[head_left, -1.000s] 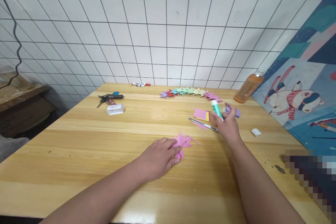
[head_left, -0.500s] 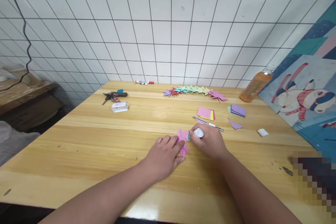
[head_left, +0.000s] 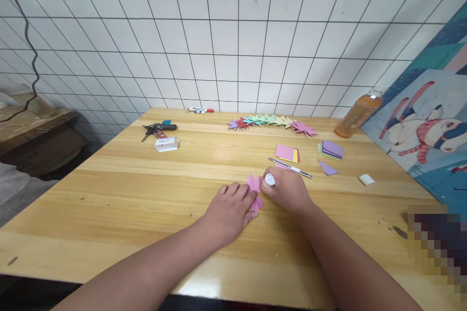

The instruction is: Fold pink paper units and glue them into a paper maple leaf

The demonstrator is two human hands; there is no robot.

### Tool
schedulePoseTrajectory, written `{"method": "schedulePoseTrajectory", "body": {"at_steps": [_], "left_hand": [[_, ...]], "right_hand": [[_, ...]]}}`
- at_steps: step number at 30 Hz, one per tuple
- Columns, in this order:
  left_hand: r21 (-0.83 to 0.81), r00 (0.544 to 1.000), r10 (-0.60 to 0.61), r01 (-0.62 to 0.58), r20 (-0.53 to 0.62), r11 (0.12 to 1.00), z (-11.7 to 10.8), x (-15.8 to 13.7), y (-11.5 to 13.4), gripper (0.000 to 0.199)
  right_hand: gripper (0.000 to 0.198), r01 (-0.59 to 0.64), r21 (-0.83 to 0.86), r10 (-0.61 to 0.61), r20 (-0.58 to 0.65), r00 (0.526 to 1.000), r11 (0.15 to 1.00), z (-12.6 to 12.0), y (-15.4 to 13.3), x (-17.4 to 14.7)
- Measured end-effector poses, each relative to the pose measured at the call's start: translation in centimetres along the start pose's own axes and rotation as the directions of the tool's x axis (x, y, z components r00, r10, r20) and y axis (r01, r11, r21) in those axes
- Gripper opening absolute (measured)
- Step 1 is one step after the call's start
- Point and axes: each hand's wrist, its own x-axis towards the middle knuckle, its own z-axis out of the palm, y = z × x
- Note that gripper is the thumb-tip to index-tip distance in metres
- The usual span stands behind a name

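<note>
the right hand (head_left: 291, 190) pinches a white-ended tube (head_left: 270, 180) just beside the pink folded paper (head_left: 253, 183), which lies on the table (head_left: 138, 194) under the left hand (head_left: 226, 213), fingers loosely spread. lettering on the bottle (head_left: 358, 115) and white box (head_left: 167, 145) is too small to read.

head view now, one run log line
left hand: on pink folded-paper star; right hand: gripping white-ended tube at star's edge; nearby: purple paper triangle

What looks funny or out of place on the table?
The bottle on the right looks tilted, perhaps only because the camera's view stretches near the edge. A purple triangle lies loose, apart from the purple-topped stack. Nothing looks spilled.
</note>
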Motion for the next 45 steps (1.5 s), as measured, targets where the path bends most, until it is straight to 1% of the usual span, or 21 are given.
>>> {"method": "schedulePoseTrajectory", "body": {"at_steps": [4,7,9,11,13,15,17,22,25,27,28,30,32,34,35,36,37,39,41,43,45], "left_hand": [[-0.016,1.000,0.011,-0.011,0.000,1.000,-0.1,-0.1,-0.2,0.039],[-0.046,0.999,0.037,-0.037,0.012,0.998,0.0,-0.3,-0.3,0.042],[-0.071,0.997,0.074,-0.071,0.030,0.995,0.1,-0.3,-0.3,0.043],[-0.092,0.993,0.110,-0.105,0.049,0.990,0.2,-0.3,-0.3,0.044],[-0.103,0.991,0.125,-0.119,0.056,0.987,0.2,-0.3,-0.3,0.044],[-0.111,0.990,0.127,-0.121,0.054,0.987,0.2,-0.3,-0.3,0.043],[-0.116,0.991,0.126,-0.120,0.048,0.986,0.1,-0.2,-0.2,0.042],[-0.117,0.991,0.129,-0.124,0.032,0.985,-0.2,-0.2,-0.1,0.040],[-0.117,0.991,0.134,-0.132,0.012,0.984,-0.3,-0.1,-0.1,0.040],[-0.136,0.990,0.139,-0.138,-0.005,0.981,-0.4,0.1,-0.3,0.037],[-0.152,0.990,0.138,-0.138,-0.015,0.979,-0.4,0.2,-0.5,0.034],[-0.196,0.992,0.120,-0.127,-0.046,0.972,-0.5,0.7,-1.0,0.029],[-0.258,0.994,0.067,-0.089,-0.091,0.962,-0.6,1.2,-1.6,0.024],[-0.377,0.990,-0.027,-0.027,-0.138,0.926,-0.7,1.6,-2.1,0.023],[-0.456,0.986,-0.072,-0.004,-0.150,0.890,-0.8,1.7,-2.2,0.023],[-0.540,0.982,-0.111,0.012,-0.150,0.842,-0.9,1.8,-2.2,0.023],[-0.620,0.980,-0.141,0.024,-0.140,0.784,-0.9,1.9,-2.2,0.024],[-0.744,0.977,-0.189,0.054,-0.097,0.666,-1.0,2.0,-1.9,0.026],[-0.815,0.970,-0.237,0.098,-0.049,0.571,-1.0,2.0,-1.5,0.026],[-0.855,0.961,-0.277,0.138,-0.007,0.501,-0.8,2.1,-1.4,0.025],[-0.872,0.958,-0.286,0.164,0.029,0.461,-0.5,2.1,-1.5,0.025]], "right_hand": [[0.022,-0.045,0.014,0.045,-0.036,0.998,0.999,-0.4,1.1,0.0],[0.020,-0.095,0.179,0.121,-0.140,0.983,0.979,-0.7,1.5,-0.1],[0.019,-0.072,0.302,0.128,-0.171,0.977,0.951,-0.9,1.3,-0.2],[0.019,-0.023,0.347,0.068,-0.117,0.991,0.938,-1.0,0.9,-0.3],[0.019,0.007,0.320,0.001,-0.025,1.000,0.947,-1.1,0.4,-0.3],[0.019,0.006,0.270,-0.020,0.048,0.999,0.963,-1.1,0.0,-0.2],[0.019,-0.004,0.223,-0.016,0.084,0.996,0.975,-1.1,-0.2,-0.1],[0.020,-0.009,0.167,-0.005,0.083,0.997,0.986,-0.9,0.0,0.0],[0.020,-0.037,0.269,0.034,0.018,0.999,0.962,-0.7,0.6,-0.1],[0.021,-0.125,0.419,0.159,-0.047,0.986,0.899,-0.7,1.3,-0.2],[0.021,-0.179,0.504,0.247,-0.070,0.967,0.845,-0.7,1.6,-0.2],[0.023,-0.248,0.671,0.396,-0.075,0.915,0.699,-0.6,2.3,-0.2],[0.024,-0.249,0.815,0.469,-0.031,0.883,0.523,-0.4,2.6,-0.2],[0.027,-0.218,0.912,0.476,0.029,0.879,0.347,-0.2,2.5,-0.1],[0.028,-0.203,0.939,0.471,0.051,0.880,0.278,-0.1,2.3,-0.2],[0.028,-0.191,0.954,0.460,0.066,0.885,0.230,0.0,1.9,-0.2],[0.029,-0.180,0.962,0.444,0.073,0.893,0.205,0.0,1.5,-0.3],[0.028,-0.165,0.960,0.410,0.060,0.910,0.226,0.0,0.5,-0.5],[0.027,-0.155,0.943,0.384,0.032,0.923,0.294,-0.2,-0.3,-0.7],[0.026,-0.144,0.928,0.374,0.005,0.927,0.345,-0.3,-0.8,-0.8],[0.027,-0.146,0.918,0.394,-0.013,0.919,0.369,-0.5,-0.7,-0.8]]}}
